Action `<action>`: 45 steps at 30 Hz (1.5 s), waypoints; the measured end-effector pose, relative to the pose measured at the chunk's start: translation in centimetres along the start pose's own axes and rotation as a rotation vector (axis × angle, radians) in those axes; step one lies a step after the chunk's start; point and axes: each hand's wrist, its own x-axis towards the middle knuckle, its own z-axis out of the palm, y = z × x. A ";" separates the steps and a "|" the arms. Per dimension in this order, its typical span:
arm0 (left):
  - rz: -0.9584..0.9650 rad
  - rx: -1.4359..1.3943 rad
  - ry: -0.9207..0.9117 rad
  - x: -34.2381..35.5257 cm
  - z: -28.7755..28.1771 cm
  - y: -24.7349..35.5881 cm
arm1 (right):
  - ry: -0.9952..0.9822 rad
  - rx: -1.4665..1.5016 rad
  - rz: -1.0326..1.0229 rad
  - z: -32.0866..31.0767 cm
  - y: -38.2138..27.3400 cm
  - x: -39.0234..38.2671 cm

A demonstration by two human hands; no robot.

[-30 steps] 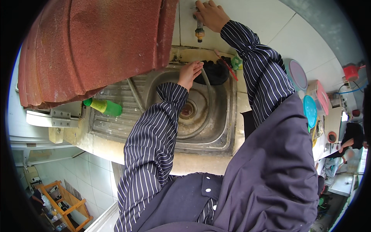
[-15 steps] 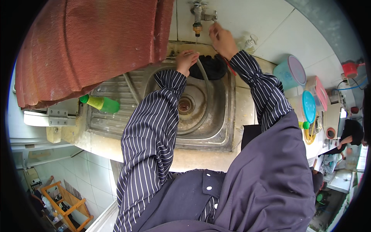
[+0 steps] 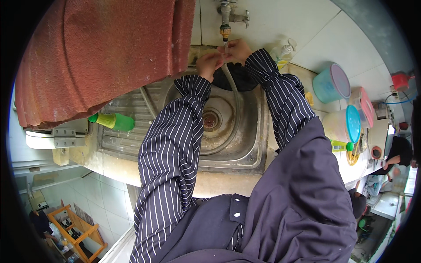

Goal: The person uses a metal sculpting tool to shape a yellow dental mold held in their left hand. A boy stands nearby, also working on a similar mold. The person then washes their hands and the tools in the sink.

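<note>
Just below the tap [image 3: 225,30], the left hand [image 3: 209,65] pinches the hose [image 3: 234,92] near its upper end, long axis running tapward; the right hand [image 3: 238,50], nearer the tap, has bent fingers, grip unclear.

A pale, stained counter [image 3: 131,174] carried a metal sink [image 3: 260,131], its ribbed drainboard [image 3: 127,142] on the left. On the ribs a green bottle [image 3: 115,122] lay on its side. Within the basin [image 3: 226,127], a grey hose [image 3: 238,109] curved round the drain [image 3: 210,121], and something black [image 3: 241,79] sat at the back. Rightward along the counter stood a pump bottle [image 3: 284,53] and several lidded plastic tubs [image 3: 326,85].
</note>
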 end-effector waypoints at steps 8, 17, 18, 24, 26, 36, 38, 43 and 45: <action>-0.056 -0.107 -0.130 -0.7 -0.4 -2.0 | -0.150 -0.429 -0.016 -0.9 0.4 -1.4; 0.067 0.144 -0.157 -0.1 1.5 0.4 | -0.080 -0.309 -0.111 -3.4 -2.1 -4.5; 0.055 0.216 -0.133 -0.3 1.4 0.5 | -0.063 -0.401 -0.077 -3.4 -2.8 -5.0; 0.095 0.281 -0.136 -0.8 1.7 1.1 | -0.012 -0.353 -0.095 -4.0 -2.3 -5.4; 0.137 0.170 -0.143 -1.1 2.1 0.9 | -0.014 -0.341 -0.129 -4.0 -1.8 -5.5; 0.154 0.132 -0.197 -0.3 1.1 -0.2 | -0.080 -0.651 -0.049 -3.5 -2.3 -5.4; 0.169 0.117 -0.200 -0.1 0.2 -0.4 | -0.115 -0.824 0.007 -2.2 -2.7 -6.8; 0.059 0.461 -0.128 -2.1 1.6 2.0 | 0.000 -0.544 -0.043 -1.7 -2.8 -9.8; 0.106 0.403 -0.182 -1.5 1.9 2.3 | -0.014 -0.656 -0.466 -2.4 -1.5 -10.0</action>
